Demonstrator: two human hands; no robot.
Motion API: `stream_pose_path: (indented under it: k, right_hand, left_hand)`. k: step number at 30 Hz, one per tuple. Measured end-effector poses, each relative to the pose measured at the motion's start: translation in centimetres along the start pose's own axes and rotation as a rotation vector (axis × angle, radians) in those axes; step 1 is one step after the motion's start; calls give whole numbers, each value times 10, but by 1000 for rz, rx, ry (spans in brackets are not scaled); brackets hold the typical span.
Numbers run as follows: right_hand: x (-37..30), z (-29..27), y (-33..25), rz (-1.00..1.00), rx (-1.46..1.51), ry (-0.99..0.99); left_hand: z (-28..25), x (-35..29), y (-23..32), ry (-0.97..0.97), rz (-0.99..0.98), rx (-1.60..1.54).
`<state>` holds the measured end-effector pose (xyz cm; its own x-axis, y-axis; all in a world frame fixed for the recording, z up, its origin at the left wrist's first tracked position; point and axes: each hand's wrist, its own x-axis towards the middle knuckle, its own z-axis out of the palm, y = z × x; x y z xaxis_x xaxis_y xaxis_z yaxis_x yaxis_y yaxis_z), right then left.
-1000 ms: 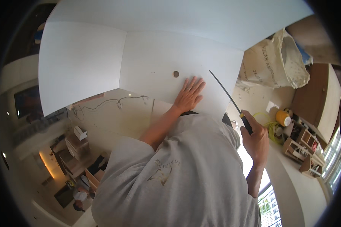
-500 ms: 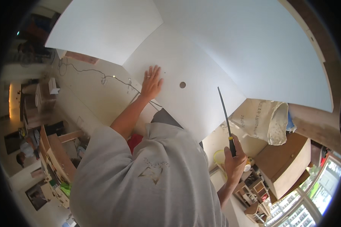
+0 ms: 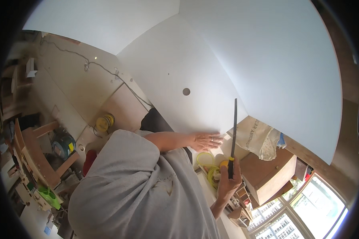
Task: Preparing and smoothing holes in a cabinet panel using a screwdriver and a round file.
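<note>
My right hand (image 3: 229, 184) is closed round the black-and-yellow handle of a long, thin metal file (image 3: 234, 131), its dark blade pointing away from me. Stretched across my body to the right, my left hand (image 3: 206, 141) has its fingers extended and holds nothing. It is at the near edge of a white panel (image 3: 159, 83), close to the file; whether it touches the panel I cannot tell. A round hole (image 3: 186, 92) goes through this panel. Two more white panels, one at the left (image 3: 107, 24) and one at the right (image 3: 283, 75), meet it at angles.
A dark cable (image 3: 73, 51) runs over the floor at the left, near a yellow reel (image 3: 105, 122). A coiled yellow-green hose or cord (image 3: 213, 177) lies beside my right hand. Farther right are a pale printed sack (image 3: 257, 137), a brown wooden box (image 3: 269, 169) and a window (image 3: 311, 203).
My left hand has left the middle of the panel and swung right to its near edge. The file has turned more upright and shifted slightly nearer to me. My view has also shifted.
</note>
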<state>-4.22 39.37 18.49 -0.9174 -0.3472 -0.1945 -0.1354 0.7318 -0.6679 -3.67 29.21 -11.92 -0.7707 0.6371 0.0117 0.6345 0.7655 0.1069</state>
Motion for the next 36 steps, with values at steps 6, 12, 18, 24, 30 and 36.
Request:
stream_pose_path:
  k: [6, 12, 18, 24, 30, 36]
  right_hand:
    - [4, 6, 51, -57, 134, 4]
    - [71, 38, 144, -200, -17, -290]
    - [154, 75, 181, -524, -59, -392]
    - [226, 121, 193, -794, -332, -338]
    - [249, 142, 196, -883, -404, -312]
    - [239, 130, 175, -874, -498, -421]
  left_hand:
    - [5, -30, 29, 365, 93, -692]
    - [-34, -112, -6, 364, -699, -306]
    - [-28, -160, 98, 351, -1115, -160]
    - [-8, -160, 205, 690, -1822, -633]
    - [30, -154, 298, 1031, -2439, -834]
    - [73, -95, 367, 1494, -2191, -574]
